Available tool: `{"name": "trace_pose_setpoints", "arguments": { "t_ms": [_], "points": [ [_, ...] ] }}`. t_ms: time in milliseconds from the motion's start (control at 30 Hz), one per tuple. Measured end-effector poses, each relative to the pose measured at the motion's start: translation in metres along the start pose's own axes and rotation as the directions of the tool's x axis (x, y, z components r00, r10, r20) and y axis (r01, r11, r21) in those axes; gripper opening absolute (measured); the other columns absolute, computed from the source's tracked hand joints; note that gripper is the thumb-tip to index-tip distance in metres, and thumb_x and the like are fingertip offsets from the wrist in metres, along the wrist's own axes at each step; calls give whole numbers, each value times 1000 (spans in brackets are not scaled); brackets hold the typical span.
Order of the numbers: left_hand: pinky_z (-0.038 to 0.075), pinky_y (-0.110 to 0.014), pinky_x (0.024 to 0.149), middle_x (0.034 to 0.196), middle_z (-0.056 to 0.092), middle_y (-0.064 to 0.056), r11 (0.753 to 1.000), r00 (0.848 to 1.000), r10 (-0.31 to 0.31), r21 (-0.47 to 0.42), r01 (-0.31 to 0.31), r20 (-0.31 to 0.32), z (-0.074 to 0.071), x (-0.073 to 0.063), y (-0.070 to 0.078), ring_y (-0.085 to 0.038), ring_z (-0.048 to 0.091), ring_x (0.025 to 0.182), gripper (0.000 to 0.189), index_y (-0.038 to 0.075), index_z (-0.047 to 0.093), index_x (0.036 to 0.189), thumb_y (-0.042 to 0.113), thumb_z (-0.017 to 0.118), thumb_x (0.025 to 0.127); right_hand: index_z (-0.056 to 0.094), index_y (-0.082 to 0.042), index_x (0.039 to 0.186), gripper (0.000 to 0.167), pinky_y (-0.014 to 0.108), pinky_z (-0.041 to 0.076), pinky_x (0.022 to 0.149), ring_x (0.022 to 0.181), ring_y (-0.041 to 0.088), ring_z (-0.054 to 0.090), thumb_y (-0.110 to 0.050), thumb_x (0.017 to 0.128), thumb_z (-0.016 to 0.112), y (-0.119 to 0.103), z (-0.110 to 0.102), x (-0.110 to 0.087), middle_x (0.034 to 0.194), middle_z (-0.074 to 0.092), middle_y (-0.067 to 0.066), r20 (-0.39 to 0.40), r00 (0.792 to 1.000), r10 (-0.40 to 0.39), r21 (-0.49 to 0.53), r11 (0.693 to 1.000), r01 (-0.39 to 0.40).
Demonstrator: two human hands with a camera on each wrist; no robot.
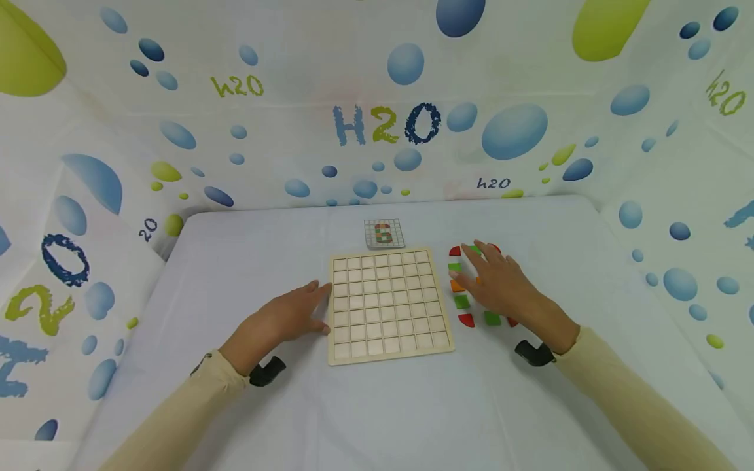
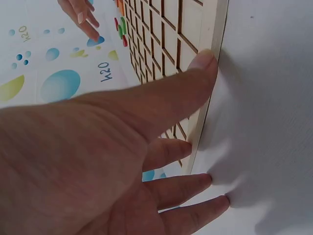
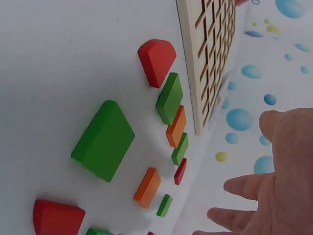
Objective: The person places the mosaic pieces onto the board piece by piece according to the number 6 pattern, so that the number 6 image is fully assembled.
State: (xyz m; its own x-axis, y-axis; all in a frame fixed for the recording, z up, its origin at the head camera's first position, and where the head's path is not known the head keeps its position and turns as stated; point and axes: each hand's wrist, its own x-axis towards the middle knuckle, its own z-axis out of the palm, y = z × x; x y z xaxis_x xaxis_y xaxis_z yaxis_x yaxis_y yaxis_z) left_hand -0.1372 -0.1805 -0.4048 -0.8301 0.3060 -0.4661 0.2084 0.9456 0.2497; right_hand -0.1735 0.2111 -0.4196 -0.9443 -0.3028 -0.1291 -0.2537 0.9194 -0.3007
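A wooden grid board (image 1: pixel 391 305) with bare square cells lies in the middle of the table. At its left edge rests my left hand (image 1: pixel 288 314); in the left wrist view the thumb (image 2: pixel 204 66) touches the rim and the fingers are loosely extended. My right hand (image 1: pixel 501 282) hovers over the coloured pieces to the right of the board, fingers spread, holding nothing. Those pieces stand in columns: green squares (image 3: pixel 104 142), orange squares (image 3: pixel 147 187) and red rounded-corner pieces (image 3: pixel 157 62). In the head view the right hand hides several of them.
Behind the board lies a small pattern card (image 1: pixel 383 233) printed with a coloured figure on a grid. A white cloth (image 1: pixel 400 418) covers the table. A curtain (image 1: pixel 283 157) with blue and green drops hangs along the back and sides.
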Motion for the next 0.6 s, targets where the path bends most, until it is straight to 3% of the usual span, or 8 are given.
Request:
{"name": "trace_pose_setpoints", "arguments": {
  "t_ms": [267,600],
  "points": [
    [38,-62,120,168,29,-30,999,1000,-9,-31,10,9,-1,0,1,-50,36,153,95,4,33,164,43,81,93,30,-5,166,72,75,20,122,156,49,25,-50,111,47,14,0,0,170,25,29,-16,1000,12,52,999,-11],
    [30,-66,123,170,22,-31,993,1000,-3,-121,0,-18,9,2,-3,-53,23,156,96,6,29,167,38,82,93,28,-6,167,76,74,19,122,155,51,25,-54,111,45,25,2,0,170,23,29,4,998,62,80,995,-62]
  ]
}}
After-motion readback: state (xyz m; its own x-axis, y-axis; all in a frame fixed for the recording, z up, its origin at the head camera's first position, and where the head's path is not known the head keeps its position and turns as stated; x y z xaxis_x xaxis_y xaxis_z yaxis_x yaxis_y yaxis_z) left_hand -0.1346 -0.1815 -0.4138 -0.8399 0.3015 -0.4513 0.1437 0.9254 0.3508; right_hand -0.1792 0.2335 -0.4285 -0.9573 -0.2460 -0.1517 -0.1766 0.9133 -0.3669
